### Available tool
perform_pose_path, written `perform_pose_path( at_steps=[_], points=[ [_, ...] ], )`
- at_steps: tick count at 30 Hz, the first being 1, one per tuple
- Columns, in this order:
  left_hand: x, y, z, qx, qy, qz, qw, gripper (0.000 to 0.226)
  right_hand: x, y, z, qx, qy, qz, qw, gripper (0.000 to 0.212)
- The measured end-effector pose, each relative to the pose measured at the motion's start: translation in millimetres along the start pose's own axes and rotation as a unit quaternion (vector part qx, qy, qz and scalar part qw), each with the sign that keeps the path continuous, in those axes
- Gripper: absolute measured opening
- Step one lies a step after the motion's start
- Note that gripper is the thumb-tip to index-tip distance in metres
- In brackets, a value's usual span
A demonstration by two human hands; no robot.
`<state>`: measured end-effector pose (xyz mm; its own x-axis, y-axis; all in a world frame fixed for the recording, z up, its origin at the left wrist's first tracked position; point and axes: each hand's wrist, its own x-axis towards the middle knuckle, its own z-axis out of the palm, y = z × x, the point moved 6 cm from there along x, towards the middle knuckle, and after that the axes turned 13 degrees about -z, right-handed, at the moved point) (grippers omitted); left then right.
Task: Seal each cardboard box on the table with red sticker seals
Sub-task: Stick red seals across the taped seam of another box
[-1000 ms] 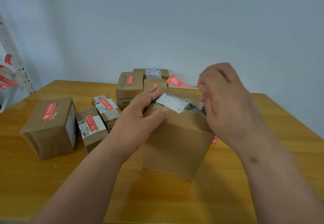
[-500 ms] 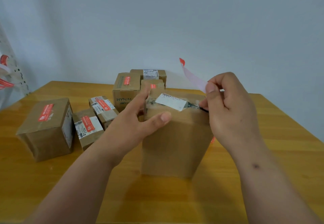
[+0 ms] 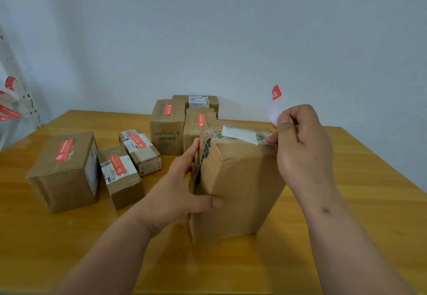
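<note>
A tall box [image 3: 238, 179] at table [image 3: 346, 202] centre is gripped by the left hand [image 3: 182, 193]. A red sticker [image 3: 275, 103] is pinched by the right hand [image 3: 302, 147], rising toward 12 o'clock above its fingertips [image 3: 285, 121].

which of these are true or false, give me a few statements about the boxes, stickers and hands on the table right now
1. The left hand grips the side of the tall box. True.
2. The right hand rests flat on the table. False: it is raised at the box's top right corner, pinching a red sticker seal that sticks up above the fingers.
3. The tall box already carries a red seal on top. False: only a white label shows there.
4. The large box at the left has a red seal on its top. True.
5. The HYNAUT box lies behind the tall box, on the wooden table. True.
</note>
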<state>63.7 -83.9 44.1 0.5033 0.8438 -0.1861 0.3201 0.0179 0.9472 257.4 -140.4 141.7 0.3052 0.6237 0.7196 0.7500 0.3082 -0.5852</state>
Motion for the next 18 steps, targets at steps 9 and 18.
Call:
perform_pose_path(
  at_steps=[9, 18],
  points=[
    [-24.2, 67.1, -15.8, 0.529, 0.113, 0.061, 0.839, 0.091, -9.6, 5.2, 1.7, 0.117, -0.014, 0.057, 0.991, 0.016],
    [-25.1, 55.6, -22.4, 0.346, 0.109, 0.079, 0.929, 0.055, -20.5, -12.0, 20.1, 0.098, -0.112, -0.029, 0.988, 0.013]
  ],
)
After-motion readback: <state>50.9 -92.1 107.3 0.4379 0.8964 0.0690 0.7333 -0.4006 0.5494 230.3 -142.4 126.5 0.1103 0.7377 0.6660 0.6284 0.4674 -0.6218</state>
